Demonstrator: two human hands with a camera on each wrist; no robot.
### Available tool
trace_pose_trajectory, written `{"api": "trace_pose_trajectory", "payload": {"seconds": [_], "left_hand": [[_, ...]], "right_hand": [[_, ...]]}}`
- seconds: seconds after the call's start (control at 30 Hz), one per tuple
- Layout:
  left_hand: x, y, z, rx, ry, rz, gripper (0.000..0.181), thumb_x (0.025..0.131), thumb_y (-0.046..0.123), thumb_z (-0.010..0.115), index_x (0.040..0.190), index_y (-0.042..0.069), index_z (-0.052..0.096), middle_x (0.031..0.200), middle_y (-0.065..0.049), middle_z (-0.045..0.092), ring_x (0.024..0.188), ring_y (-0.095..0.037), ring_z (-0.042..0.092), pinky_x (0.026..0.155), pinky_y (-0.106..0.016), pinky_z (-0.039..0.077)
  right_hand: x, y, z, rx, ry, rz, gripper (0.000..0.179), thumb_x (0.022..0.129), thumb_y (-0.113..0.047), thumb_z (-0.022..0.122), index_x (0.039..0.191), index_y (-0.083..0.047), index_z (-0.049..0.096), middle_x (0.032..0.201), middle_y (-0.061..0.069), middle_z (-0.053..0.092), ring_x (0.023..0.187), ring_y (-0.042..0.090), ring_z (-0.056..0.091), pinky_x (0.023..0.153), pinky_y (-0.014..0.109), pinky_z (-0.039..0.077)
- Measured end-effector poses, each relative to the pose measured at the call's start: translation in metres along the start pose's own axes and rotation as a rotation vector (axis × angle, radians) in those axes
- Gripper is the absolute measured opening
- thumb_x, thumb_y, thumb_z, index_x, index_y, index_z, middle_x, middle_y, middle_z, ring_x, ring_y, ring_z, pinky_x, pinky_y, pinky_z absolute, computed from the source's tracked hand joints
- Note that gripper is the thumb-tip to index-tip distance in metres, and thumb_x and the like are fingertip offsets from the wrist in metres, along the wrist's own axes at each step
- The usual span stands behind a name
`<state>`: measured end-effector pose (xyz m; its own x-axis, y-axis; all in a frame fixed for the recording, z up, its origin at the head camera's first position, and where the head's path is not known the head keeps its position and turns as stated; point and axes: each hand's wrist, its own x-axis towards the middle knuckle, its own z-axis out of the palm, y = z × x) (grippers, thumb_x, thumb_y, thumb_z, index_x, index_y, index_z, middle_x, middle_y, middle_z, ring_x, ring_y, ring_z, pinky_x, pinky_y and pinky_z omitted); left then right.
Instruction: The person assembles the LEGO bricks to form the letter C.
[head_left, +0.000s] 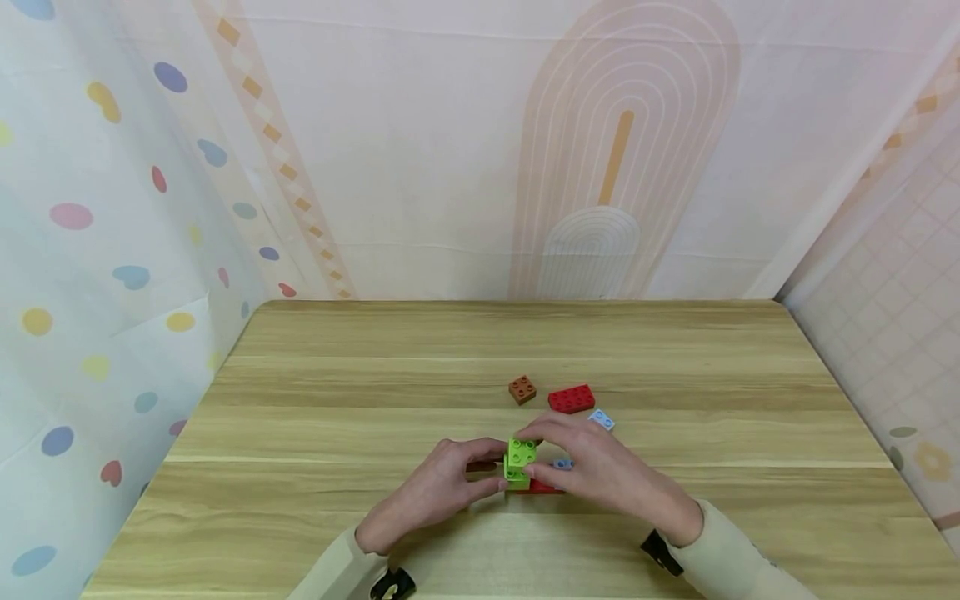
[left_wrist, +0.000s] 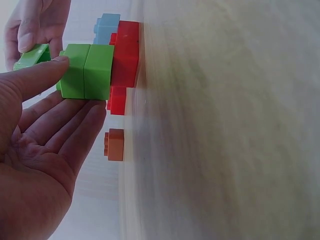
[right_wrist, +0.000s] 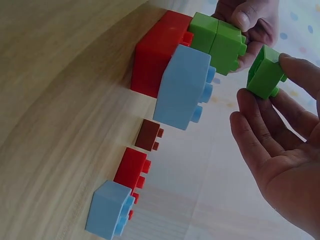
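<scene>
My right hand (head_left: 592, 454) pinches a light green brick (right_wrist: 265, 72) between thumb and fingertips. The brick is tilted, its hollow underside facing a stack of two green bricks (left_wrist: 99, 72), with a gap between them in the right wrist view. With thumb on one side and fingers on the other, my left hand (head_left: 442, 483) grips that stack. It sits on one end of a long red brick (right_wrist: 160, 55) lying on the table. Over the red brick's other end stands a light blue brick (right_wrist: 182, 85), and red studs show between the two colours.
Beyond the hands on the wooden table (head_left: 337, 400) lie a small brown brick (head_left: 522, 389), a red brick with several studs (head_left: 572, 398) and another light blue brick (head_left: 602, 419), partly behind my right hand. Patterned curtains (head_left: 420, 167) hang behind the table and at both sides.
</scene>
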<state>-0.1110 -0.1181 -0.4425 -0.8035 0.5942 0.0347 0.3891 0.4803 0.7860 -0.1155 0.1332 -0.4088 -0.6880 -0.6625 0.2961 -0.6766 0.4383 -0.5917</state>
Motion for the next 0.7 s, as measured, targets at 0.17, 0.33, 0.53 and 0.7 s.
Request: {"api": "trace_pose_trajectory", "payload": {"seconds": [0.17,0.33,0.53,0.7], "left_hand": [[0.0001,-0.0004,0.0000,0.001,0.004,0.005,0.037,0.095,0.016,0.077,0.129,0.004,0.068,0.125,-0.009,0.073,0.114,-0.019,0.070,0.098,-0.032,0.055],[0.0001,-0.0007,0.0003,-0.009,0.004,0.005,0.037,0.095,0.016,0.077,0.128,0.004,0.068,0.124,-0.009,0.073,0.112,-0.019,0.070,0.097,-0.030,0.055],[0.0006,-0.0005,0.0003,-0.019,0.002,-0.007,0.036,0.095,0.017,0.077,0.128,0.004,0.068,0.123,-0.008,0.074,0.112,-0.019,0.071,0.096,-0.030,0.056],[0.0010,0.0000,0.0006,-0.021,0.005,-0.006,0.036,0.095,0.017,0.077,0.128,0.005,0.068,0.121,-0.008,0.075,0.111,-0.018,0.071,0.096,-0.030,0.056]], "right_hand": [[-0.0002,0.0001,0.0018,-0.008,-0.012,0.008,0.030,0.094,-0.022,0.079,0.122,-0.014,0.072,0.117,-0.007,0.071,0.106,0.009,0.066,0.091,0.034,0.058],[0.0001,0.0013,0.0035,-0.013,-0.028,0.018,0.029,0.095,-0.023,0.078,0.122,-0.015,0.072,0.117,-0.008,0.071,0.105,0.007,0.065,0.090,0.033,0.057],[0.0005,0.0030,0.0048,-0.007,-0.056,0.037,0.027,0.097,-0.024,0.077,0.122,-0.016,0.072,0.118,-0.008,0.071,0.106,0.007,0.065,0.091,0.032,0.056],[0.0011,0.0034,0.0050,-0.008,-0.058,0.032,0.027,0.096,-0.022,0.077,0.122,-0.016,0.072,0.118,-0.009,0.071,0.106,0.007,0.065,0.091,0.032,0.056]]}}
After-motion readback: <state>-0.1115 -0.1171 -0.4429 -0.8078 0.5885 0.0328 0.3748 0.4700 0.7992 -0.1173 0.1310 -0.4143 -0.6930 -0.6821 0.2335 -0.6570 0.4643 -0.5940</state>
